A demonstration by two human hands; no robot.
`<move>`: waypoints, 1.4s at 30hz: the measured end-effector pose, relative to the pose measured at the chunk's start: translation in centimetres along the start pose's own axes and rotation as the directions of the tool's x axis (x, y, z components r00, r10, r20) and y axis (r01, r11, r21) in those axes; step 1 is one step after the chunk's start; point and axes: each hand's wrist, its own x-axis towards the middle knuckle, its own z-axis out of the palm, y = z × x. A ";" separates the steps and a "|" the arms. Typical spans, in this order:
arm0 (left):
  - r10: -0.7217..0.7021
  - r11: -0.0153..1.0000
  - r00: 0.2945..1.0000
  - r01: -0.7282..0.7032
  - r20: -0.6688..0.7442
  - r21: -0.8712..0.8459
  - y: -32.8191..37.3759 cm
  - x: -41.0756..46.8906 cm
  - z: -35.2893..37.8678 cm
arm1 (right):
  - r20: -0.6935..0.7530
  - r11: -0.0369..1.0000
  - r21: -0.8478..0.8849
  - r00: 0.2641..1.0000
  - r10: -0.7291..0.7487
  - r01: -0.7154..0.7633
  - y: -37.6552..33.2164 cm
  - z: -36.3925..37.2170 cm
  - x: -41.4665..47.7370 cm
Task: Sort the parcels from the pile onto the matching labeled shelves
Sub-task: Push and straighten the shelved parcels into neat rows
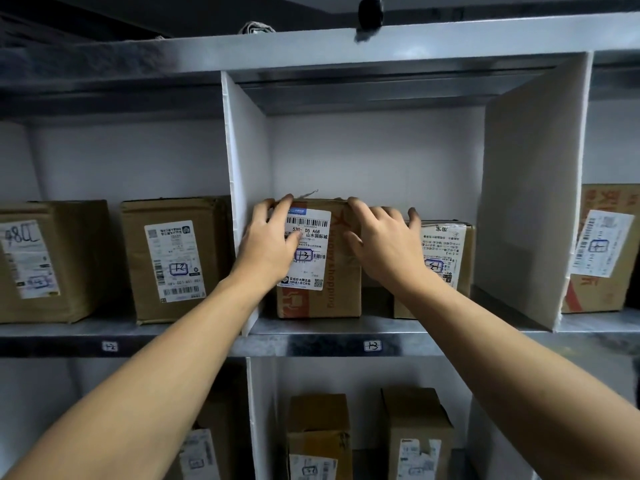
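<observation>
A brown cardboard parcel [341, 271] with a white shipping label marked "1-3" stands upright in the middle compartment, on the shelf [311, 329] tagged "1-3" [372, 345]. My left hand [270, 244] lies flat on its front left, fingertips at the top edge and thumb on the label. My right hand [384, 244] spreads over its upper right corner, with the outer fingers reaching above a lower box [446, 251] beside it, also marked "1-3".
White dividers [239, 188] [526, 188] wall the compartment. Two boxes [173, 254] stand in the left bay tagged "1-2" [109, 346], and another box [602, 251] in the right bay. The shelf below holds several labelled boxes [318, 434].
</observation>
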 end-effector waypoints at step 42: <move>0.202 0.969 0.971 -0.178 0.132 -0.174 11.6 -1.6 12.6 | -0.002 0.936 0.350 0.999 0.050 -0.046 15.4 -2.7 -4.9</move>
